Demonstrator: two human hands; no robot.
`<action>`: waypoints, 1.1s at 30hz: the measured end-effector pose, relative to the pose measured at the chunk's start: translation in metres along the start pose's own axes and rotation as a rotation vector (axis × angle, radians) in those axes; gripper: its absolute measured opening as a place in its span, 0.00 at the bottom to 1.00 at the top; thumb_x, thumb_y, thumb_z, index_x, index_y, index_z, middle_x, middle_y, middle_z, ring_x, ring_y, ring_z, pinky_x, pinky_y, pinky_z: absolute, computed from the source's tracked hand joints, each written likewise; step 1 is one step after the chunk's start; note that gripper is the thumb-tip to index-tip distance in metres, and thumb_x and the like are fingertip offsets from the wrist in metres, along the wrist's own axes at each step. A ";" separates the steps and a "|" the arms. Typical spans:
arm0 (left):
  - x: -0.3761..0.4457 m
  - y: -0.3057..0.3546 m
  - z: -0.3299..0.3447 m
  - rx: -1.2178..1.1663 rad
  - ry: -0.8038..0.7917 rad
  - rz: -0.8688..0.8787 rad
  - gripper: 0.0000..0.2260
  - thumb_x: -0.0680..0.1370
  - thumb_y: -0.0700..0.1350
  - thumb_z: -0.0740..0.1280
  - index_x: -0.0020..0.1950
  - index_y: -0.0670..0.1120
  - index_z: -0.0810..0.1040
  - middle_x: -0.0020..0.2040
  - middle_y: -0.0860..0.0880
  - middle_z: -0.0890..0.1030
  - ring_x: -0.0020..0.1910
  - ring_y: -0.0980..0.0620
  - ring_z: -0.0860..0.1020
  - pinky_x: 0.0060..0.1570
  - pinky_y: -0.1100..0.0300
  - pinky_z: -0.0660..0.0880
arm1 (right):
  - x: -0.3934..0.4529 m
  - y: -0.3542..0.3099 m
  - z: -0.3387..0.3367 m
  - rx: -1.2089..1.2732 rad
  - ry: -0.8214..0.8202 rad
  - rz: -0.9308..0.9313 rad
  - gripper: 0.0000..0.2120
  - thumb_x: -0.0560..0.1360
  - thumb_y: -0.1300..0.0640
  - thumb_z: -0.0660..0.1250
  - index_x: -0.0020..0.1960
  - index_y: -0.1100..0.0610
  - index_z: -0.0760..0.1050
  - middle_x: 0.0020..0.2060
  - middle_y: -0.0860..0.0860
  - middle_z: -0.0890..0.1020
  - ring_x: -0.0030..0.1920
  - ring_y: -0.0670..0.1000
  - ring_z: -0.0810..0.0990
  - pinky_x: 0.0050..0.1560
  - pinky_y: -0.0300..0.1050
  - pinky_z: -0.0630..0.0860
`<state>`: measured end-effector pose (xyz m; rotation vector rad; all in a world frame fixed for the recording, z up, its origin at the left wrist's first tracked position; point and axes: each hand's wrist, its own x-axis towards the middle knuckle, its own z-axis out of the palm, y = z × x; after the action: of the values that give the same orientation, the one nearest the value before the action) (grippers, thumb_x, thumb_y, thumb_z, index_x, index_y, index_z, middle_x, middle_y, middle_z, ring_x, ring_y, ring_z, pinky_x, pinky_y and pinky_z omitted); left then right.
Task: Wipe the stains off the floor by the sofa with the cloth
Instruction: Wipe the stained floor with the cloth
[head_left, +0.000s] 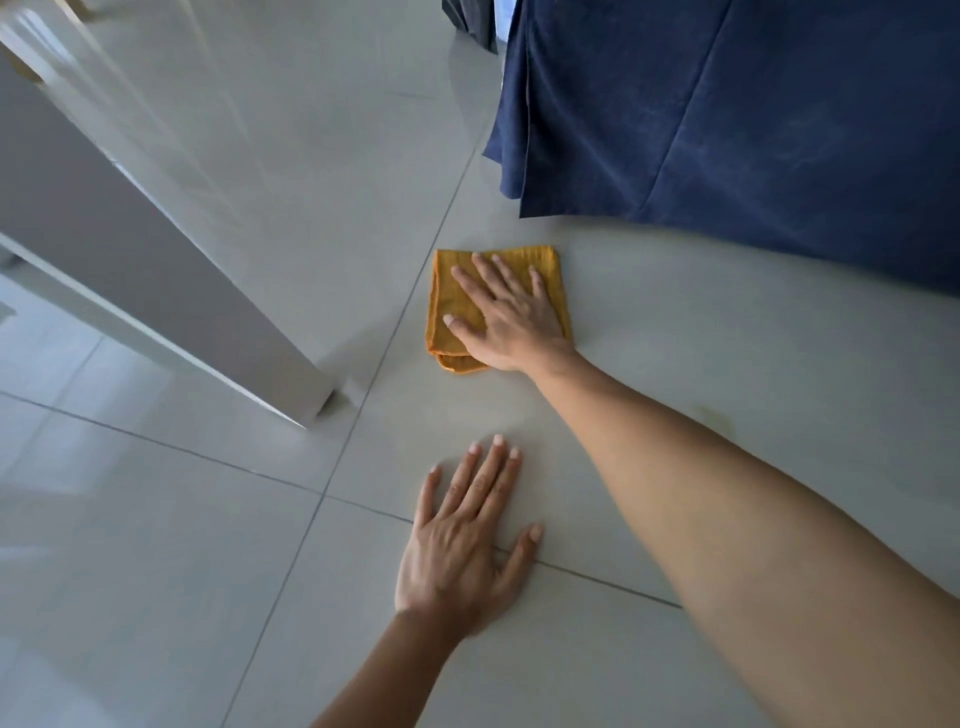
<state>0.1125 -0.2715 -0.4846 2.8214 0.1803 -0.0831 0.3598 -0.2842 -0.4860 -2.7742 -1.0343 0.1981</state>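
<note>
My right hand (506, 317) presses the folded cloth (447, 306) flat, fingers spread, on the floor (208, 519) just by the sofa (753, 119), my left hand (462, 540) braced flat; a faint stain (719, 418) near my forearm looks unwiped

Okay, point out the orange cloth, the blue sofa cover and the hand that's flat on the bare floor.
orange cloth (445, 306): head view, bare left part.
blue sofa cover (753, 114): head view, middle of the fabric.
left hand (460, 545): head view, back of the hand.
</note>
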 end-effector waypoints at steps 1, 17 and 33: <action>0.001 0.000 -0.001 -0.002 0.000 0.000 0.30 0.78 0.63 0.51 0.78 0.54 0.52 0.77 0.56 0.51 0.76 0.57 0.47 0.73 0.53 0.45 | -0.008 -0.001 0.001 -0.011 -0.005 -0.042 0.32 0.78 0.35 0.49 0.79 0.45 0.49 0.79 0.48 0.48 0.79 0.50 0.45 0.75 0.59 0.41; 0.016 0.056 0.016 -0.111 -0.014 0.072 0.30 0.76 0.63 0.45 0.77 0.56 0.51 0.75 0.60 0.45 0.73 0.62 0.42 0.72 0.58 0.38 | -0.152 0.124 -0.013 -0.038 0.054 0.223 0.32 0.77 0.34 0.50 0.78 0.42 0.49 0.79 0.46 0.50 0.78 0.48 0.48 0.76 0.57 0.43; 0.019 0.081 0.027 0.025 0.030 0.038 0.29 0.77 0.63 0.45 0.77 0.57 0.50 0.77 0.58 0.49 0.75 0.60 0.46 0.74 0.53 0.46 | -0.311 0.302 -0.046 -0.036 0.091 0.612 0.33 0.76 0.32 0.48 0.78 0.41 0.50 0.79 0.45 0.50 0.78 0.49 0.49 0.75 0.57 0.46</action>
<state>0.1407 -0.3538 -0.4870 2.8510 0.1339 -0.0355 0.3269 -0.7182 -0.4841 -3.0116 -0.1444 0.1258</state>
